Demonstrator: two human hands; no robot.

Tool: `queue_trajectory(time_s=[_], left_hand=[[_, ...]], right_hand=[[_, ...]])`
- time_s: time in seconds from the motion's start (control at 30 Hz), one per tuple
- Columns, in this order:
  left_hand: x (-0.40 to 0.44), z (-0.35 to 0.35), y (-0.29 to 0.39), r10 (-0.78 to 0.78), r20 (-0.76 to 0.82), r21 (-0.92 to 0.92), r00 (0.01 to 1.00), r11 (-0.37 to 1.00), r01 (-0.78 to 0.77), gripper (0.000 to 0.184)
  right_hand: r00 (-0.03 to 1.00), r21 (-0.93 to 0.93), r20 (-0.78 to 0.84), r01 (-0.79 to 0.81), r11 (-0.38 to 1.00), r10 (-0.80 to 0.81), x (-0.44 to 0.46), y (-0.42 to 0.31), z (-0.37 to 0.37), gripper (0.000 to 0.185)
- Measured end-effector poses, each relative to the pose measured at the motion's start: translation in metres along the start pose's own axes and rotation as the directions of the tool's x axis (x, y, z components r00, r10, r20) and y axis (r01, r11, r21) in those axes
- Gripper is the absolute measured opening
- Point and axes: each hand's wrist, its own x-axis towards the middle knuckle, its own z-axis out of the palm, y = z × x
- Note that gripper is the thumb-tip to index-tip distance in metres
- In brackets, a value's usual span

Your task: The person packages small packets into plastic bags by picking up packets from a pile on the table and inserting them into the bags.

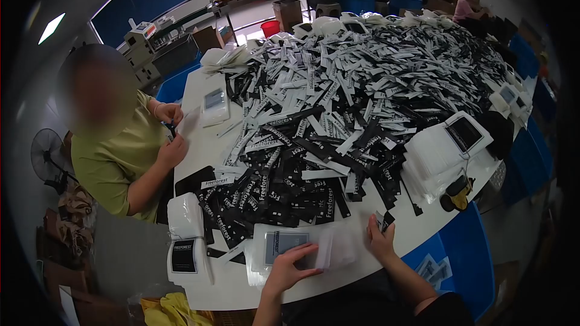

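Observation:
My left hand lies at the near table edge with its fingers spread, thumb and forefinger apart, touching the top of a stack of clear plastic bags. A grey printed "FREEFOREST" label shows on the top bag, whose translucent open end bulges toward the right. My right hand is closed around small black-and-white stick packets, how many I cannot tell. Just beyond both hands lies a pile of black "Freeforest" stick packets, merging into a large heap of white and black ones.
Banded bag stacks stand left and right. A yellow-and-black tape dispenser sits at the right edge. A blue bin is below right. Across to the left, a person in a green shirt handles a packet; others sit farther back.

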Motion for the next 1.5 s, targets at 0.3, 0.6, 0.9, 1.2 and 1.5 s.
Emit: queue_trajectory(time_s=[0.3,0.6,0.9,1.2,1.5], left_hand=[[-0.003,0.015,-0.007,-0.047,-0.138,-0.135,0.989,0.99,0.029,0.034],[-0.026,0.036,0.016,0.143,-0.655,0.064,0.742,0.989,-0.134,0.027],[-0.019,0.05,0.032,0.374,-0.345,0.298,0.861,0.913,-0.278,0.046],[-0.029,0.032,0.04,0.056,-0.293,-0.215,0.955,0.969,-0.123,0.038],[-0.029,0.03,0.03,-0.232,-0.38,-0.44,0.896,0.897,0.046,0.016]], right_hand=[[0.989,0.191,0.145,-0.021,0.981,-0.007,0.01,-0.06,-0.012,0.021],[0.978,0.164,0.205,0.004,0.986,-0.038,-0.007,-0.064,-0.012,0.035],[0.865,-0.032,0.499,0.078,0.996,-0.052,-0.014,-0.089,-0.006,0.034],[0.594,-0.068,0.797,-0.09,0.994,0.108,-0.008,-0.127,0.002,0.023],[0.575,0.136,0.778,0.24,0.961,-0.254,-0.024,-0.137,0.015,0.048]])
